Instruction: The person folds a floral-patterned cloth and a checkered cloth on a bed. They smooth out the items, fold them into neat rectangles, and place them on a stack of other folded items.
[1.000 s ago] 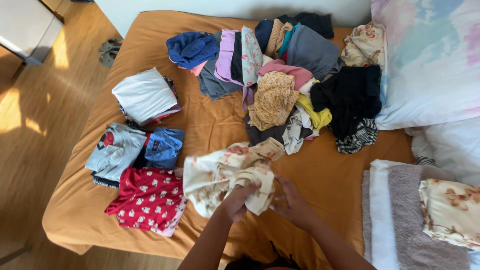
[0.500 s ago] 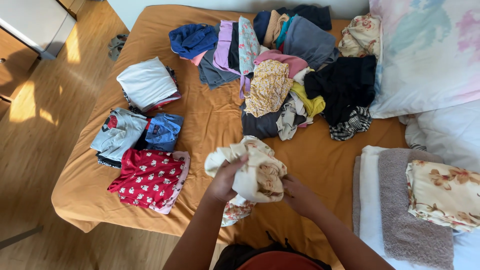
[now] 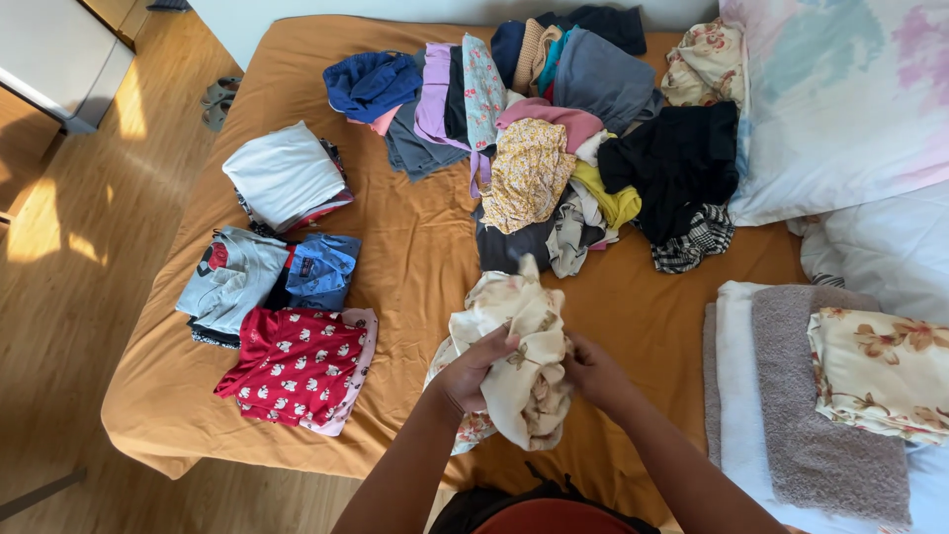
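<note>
Left hand (image 3: pixel 473 371) and right hand (image 3: pixel 591 374): both grips clenched on a bunched cream floral garment (image 3: pixel 519 356), held just above the orange bed (image 3: pixel 415 247). Red patterned folded piece (image 3: pixel 297 366) lies to the left; unsorted clothes heap (image 3: pixel 563 148) beyond; towels (image 3: pixel 791 396) to the right.

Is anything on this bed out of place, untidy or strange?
Nothing looks damaged or spilled. The one untidy spot is the loose heap of mixed clothes near the head of the orange bed sheet, unlike the folded stacks at the left edge. Both hands grip a bunched cream floral garment.
</note>
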